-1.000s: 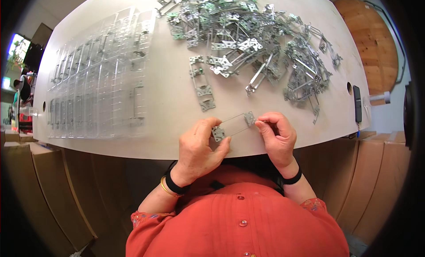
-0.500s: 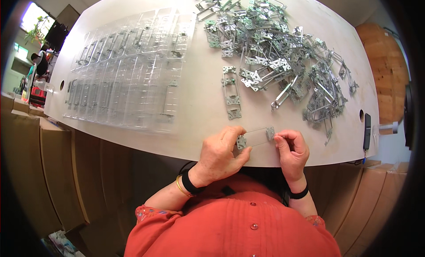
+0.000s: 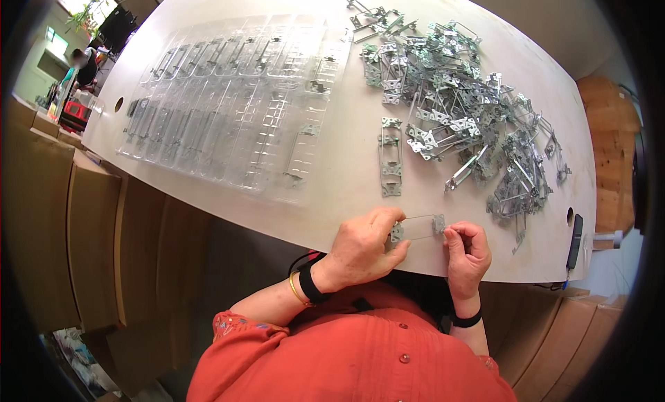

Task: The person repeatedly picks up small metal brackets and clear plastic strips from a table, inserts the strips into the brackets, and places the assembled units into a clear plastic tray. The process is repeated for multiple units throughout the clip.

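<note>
Head view: both my hands are near the front edge of the white table, with one metal frame between them.
Metal frame: two small grey plates joined by a pair of thin rods; it lies between my hands, slightly tilted, its right end a little higher in view. Whether it rests on the tabletop or is lifted just off it, I cannot tell.
My left hand: holding the frame's left plate, thumb below and forefinger above, the other fingers curled behind.
My right hand: narrow, thumb and forefinger pinched on the edge of the right plate; whether a small piece is also between them, I cannot tell.
Loose frame: lies lengthwise away from me, just beyond the held one, touching neither hand.
Metal pile: a tangle of similar parts, farther off and to the right, well apart from my hands.
Clear plastic trays: to the left, with metal parts in many of their long compartments.
Black device: at the table's right edge.
Wrists: a black band on each, plus a gold bangle on my left.
</note>
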Available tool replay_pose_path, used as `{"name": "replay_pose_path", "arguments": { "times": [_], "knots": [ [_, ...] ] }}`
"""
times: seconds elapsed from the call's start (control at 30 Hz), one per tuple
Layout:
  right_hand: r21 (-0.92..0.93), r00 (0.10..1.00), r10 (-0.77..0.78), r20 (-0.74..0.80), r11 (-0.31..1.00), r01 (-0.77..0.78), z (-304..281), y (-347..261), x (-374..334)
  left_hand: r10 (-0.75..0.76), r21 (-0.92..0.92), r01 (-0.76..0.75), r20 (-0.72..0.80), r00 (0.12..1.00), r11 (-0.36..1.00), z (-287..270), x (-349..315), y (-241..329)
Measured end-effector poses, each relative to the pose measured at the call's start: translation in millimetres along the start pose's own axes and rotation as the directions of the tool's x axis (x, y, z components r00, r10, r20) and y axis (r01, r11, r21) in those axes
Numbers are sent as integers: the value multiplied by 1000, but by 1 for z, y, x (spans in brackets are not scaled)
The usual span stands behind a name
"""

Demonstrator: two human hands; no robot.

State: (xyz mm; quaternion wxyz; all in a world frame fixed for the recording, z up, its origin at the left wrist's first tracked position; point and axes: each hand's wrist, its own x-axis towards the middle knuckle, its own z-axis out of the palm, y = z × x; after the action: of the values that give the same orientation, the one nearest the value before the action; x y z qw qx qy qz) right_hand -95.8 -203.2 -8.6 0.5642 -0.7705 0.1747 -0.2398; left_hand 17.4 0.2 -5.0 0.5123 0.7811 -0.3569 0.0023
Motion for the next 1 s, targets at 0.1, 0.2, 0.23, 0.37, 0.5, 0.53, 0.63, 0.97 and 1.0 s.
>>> {"name": "replay_pose_path", "arguments": {
  "times": [0.1,0.2,0.23,0.37,0.5,0.53,0.63,0.97,1.0],
  "knots": [
    [-9,1000,14,6,1000,-14,-1,-2,0,8,-12,-8,-6,1000,1000,1,0,-1],
    [25,1000,13,4,1000,-13,-2,0,-2,5,-20,-5,-3,1000,1000,-1,0,1],
    [41,1000,13,0,999,-13,-2,1,-2,19,-18,-19,-13,1000,1000,0,1,1],
    [33,1000,10,22,999,-11,-2,2,-1,18,-1,-18,-14,1000,1000,-2,0,0],
    [-12,1000,26,4,1000,-26,0,0,-1,32,0,-32,-32,999,999,0,1,1],
    [-24,1000,28,0,999,-28,0,-1,-1,26,-8,-26,-27,999,1000,0,1,1],
    [-39,999,32,10,999,-32,-1,-4,-2,34,-7,-34,-29,999,999,0,1,1],
    [-33,1000,17,-11,999,-17,0,-1,-2,55,6,-54,-40,998,998,0,0,0],
    [-39,999,28,-17,999,-28,-1,-1,-3,51,14,-51,-36,998,999,0,-1,0]
  ]
}}
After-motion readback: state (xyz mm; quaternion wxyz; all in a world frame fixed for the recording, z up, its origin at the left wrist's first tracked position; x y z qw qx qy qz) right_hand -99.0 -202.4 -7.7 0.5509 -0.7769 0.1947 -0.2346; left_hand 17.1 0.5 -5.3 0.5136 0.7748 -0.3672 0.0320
